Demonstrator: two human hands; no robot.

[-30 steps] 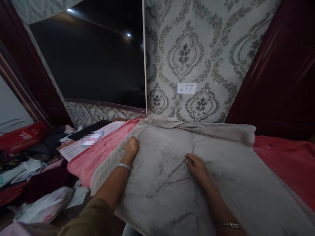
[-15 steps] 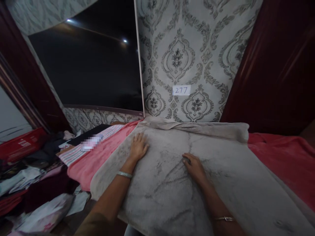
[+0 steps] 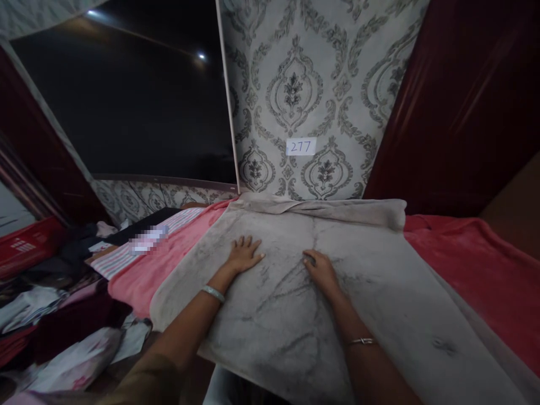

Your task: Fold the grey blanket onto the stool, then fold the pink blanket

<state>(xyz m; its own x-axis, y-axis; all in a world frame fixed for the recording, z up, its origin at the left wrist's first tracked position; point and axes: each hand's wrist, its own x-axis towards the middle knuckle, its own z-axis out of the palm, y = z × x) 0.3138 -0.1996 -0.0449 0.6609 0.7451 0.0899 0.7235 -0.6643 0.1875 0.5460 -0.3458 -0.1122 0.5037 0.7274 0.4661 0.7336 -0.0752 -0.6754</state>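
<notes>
A soft grey blanket point(image 3: 287, 315) lies spread in front of me, with dark creases across its middle and a folded strip along its far edge. My left hand point(image 3: 243, 256) rests palm down on its left half, fingers spread. To the right of it, my right hand point(image 3: 321, 270) has its fingers curled down against the same blanket, thumb and forefinger close together at a crease. Its fingertips are partly hidden. Under the grey blanket, red-pink cloth point(image 3: 485, 264) shows on the right, and pink cloth point(image 3: 139, 287) on the left.
A large dark screen point(image 3: 139, 95) and patterned wallpaper with a "277" label point(image 3: 301, 147) rise behind. Striped cloth point(image 3: 113, 260) lies at the left. Lower left are a plastic bag point(image 3: 80, 354), piled clothes point(image 3: 71, 320) and a red box point(image 3: 31, 244).
My left hand has slid nearer to me over the blanket, its fingers spreading wider. My right hand stays at about the same spot on the cloth. The view has shifted slightly.
</notes>
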